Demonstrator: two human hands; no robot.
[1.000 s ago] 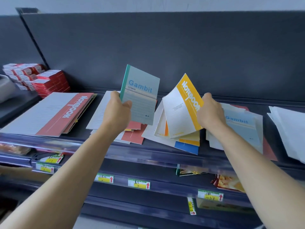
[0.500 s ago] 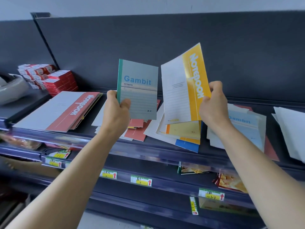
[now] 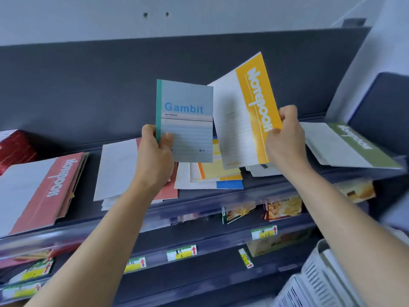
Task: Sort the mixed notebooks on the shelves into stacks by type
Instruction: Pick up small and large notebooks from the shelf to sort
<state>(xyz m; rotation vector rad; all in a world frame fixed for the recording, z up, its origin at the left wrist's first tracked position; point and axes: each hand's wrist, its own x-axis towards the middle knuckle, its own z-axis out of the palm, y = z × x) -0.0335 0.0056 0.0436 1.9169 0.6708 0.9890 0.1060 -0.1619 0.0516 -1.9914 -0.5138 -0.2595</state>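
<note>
My left hand grips the lower left corner of a small grey Gambit notebook with a green spine, held upright above the shelf. My right hand grips the right edge of a larger white and yellow Notebook, held upright and tilted right, beside the Gambit one. Below them lie loose notebooks: a white and red pile, a mixed yellow, orange and blue pile, a red Notebook stack at the left, and a white and green Notebook at the right.
Red boxes sit at the far left of the shelf. Lower shelves carry snack packets and yellow price tags. A white slatted basket stands at the bottom right. A dark back panel rises behind the shelf.
Both hands have lifted their notebooks higher and the yellow one tilts further right. The view has swung right: the green Notebook and the basket have come in, the blue Gambit stack is hidden.
</note>
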